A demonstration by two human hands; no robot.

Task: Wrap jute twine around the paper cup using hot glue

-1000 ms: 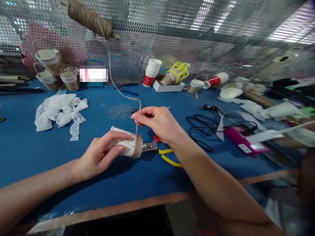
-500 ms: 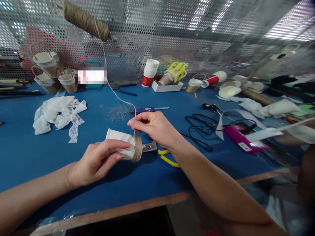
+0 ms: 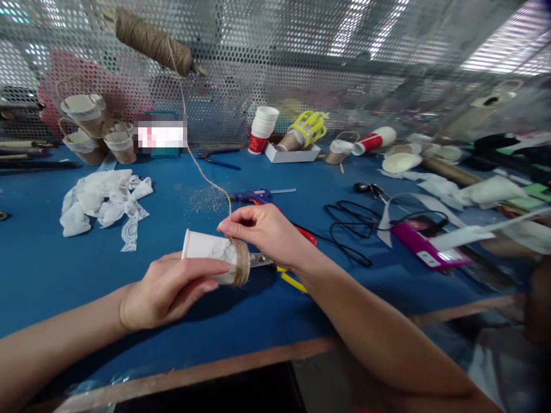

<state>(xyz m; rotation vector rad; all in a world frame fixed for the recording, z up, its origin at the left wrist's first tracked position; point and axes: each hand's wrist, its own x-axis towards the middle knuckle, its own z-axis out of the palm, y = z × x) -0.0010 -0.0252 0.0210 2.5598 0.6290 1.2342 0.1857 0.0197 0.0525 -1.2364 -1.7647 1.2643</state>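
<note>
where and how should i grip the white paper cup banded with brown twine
Probably around the unwrapped wall of the white paper cup, coming in from the left: it is tipped on its side, and the brown twine bands only its right end.

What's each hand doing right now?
Left hand: closed around the white paper cup, holding it tilted.
Right hand: closed, pinching the twine just above the cup.

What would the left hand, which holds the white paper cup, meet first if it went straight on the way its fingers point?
Sliding along the cup, the left hand would probably meet the wound band of brown twine around the cup's end first, though depth is unclear.
</note>
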